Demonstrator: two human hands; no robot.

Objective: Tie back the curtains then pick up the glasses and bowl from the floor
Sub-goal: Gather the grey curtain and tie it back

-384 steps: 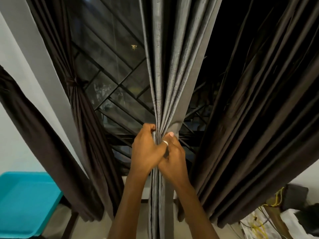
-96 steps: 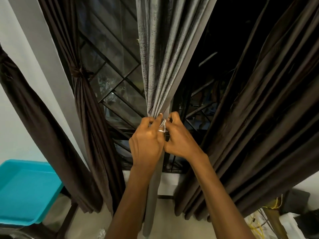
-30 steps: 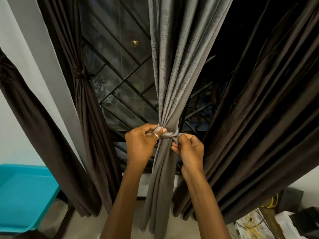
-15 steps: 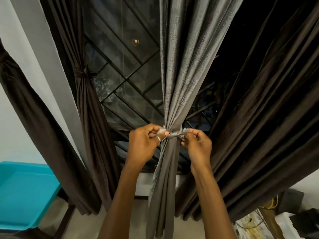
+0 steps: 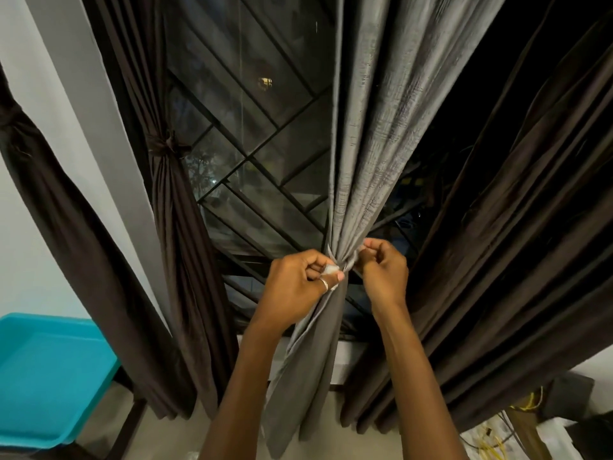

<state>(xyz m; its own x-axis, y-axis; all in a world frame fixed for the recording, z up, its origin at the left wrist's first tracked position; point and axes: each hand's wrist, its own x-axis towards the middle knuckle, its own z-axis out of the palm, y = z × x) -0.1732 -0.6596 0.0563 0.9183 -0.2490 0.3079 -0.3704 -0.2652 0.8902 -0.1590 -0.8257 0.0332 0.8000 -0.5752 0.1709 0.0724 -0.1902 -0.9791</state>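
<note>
A grey curtain (image 5: 374,137) hangs in the middle of the window, gathered into a bunch at its waist by a thin grey tie band (image 5: 345,265). My left hand (image 5: 298,287), with a ring on one finger, pinches the band's left end against the bunch. My right hand (image 5: 384,272) pinches the band's right end close to the bunch. A dark brown curtain (image 5: 172,180) to the left is tied with a knot. A loose dark brown curtain (image 5: 517,247) hangs on the right. No glasses or bowl are in view.
A turquoise tray (image 5: 49,380) rests on a dark stand at the lower left. Another knotted brown curtain (image 5: 49,207) hangs at the far left by the white wall. Yellow cables and dark boxes (image 5: 530,426) lie on the floor at the lower right. A diagonal window grille (image 5: 252,154) stands behind.
Both hands went from gripping the gathered curtain to wrapping a band around it and pulling its ends sideways. The bunch is now cinched tighter, and my right hand is closer to it.
</note>
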